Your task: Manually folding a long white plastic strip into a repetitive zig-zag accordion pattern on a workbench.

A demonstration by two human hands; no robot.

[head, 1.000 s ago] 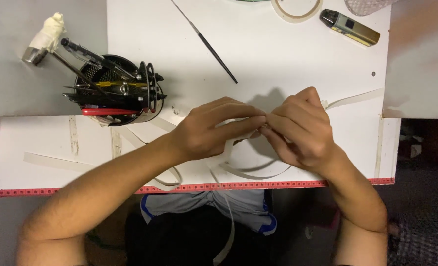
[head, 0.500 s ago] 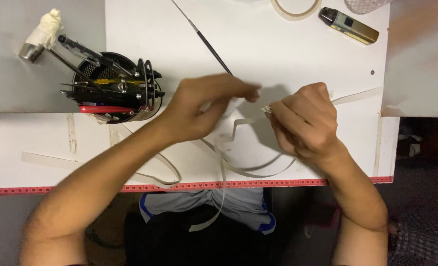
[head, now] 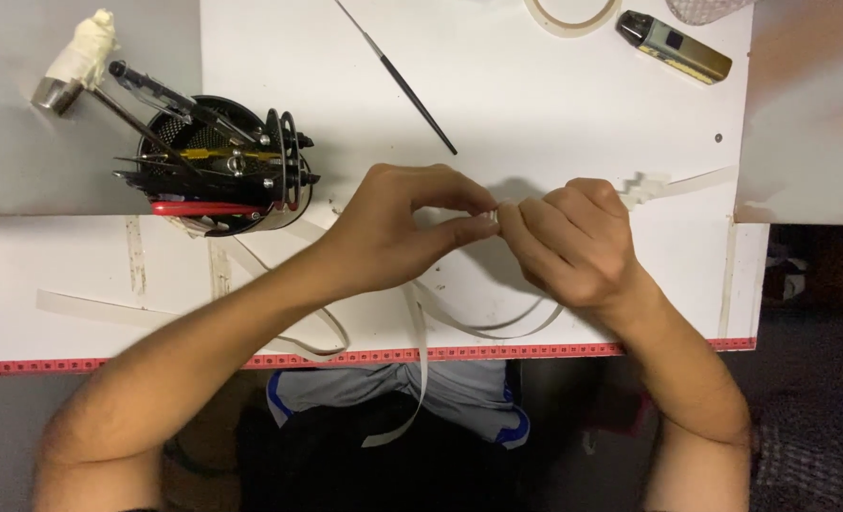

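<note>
A thin white paper strip (head: 421, 332) is pinched over the middle of the white table (head: 554, 114), its loose end hanging past the front edge. The left hand (head: 393, 232) and right hand (head: 573, 242) meet fingertip to fingertip, fingers closed on it. A black tool holder (head: 222, 166) stands left; a thin brush (head: 407, 85) lies behind
</note>
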